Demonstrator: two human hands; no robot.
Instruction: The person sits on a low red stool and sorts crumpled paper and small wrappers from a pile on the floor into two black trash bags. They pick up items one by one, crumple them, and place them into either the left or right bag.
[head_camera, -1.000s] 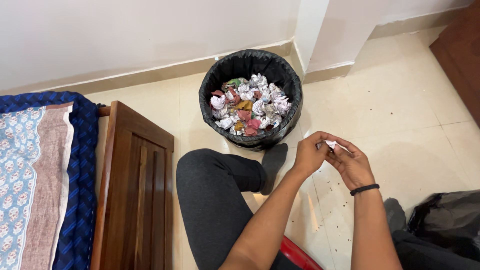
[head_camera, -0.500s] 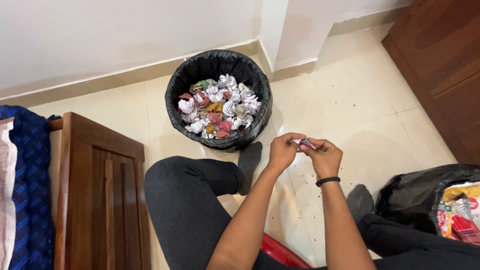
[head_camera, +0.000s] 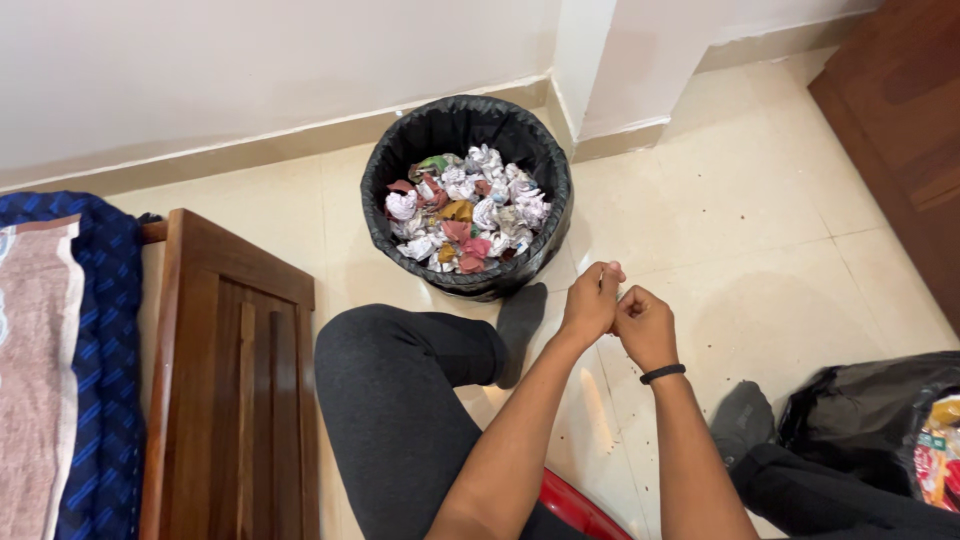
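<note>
The left hand (head_camera: 590, 303) and right hand (head_camera: 643, 325) pressed together, fingers curled shut; what they gripped stayed hidden. A bin (head_camera: 392, 165) of crumpled paper (head_camera: 463, 208) stood just beyond them.

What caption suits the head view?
Seated person's left hand and right hand pressed together before a bin of crumpled paper.

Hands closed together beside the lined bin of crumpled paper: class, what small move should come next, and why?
Probably a short reach forward. Left hand and right hand press together, fingers curled; whatever they enclose is hidden. The bin, full of paper balls, stands just ahead.
</note>
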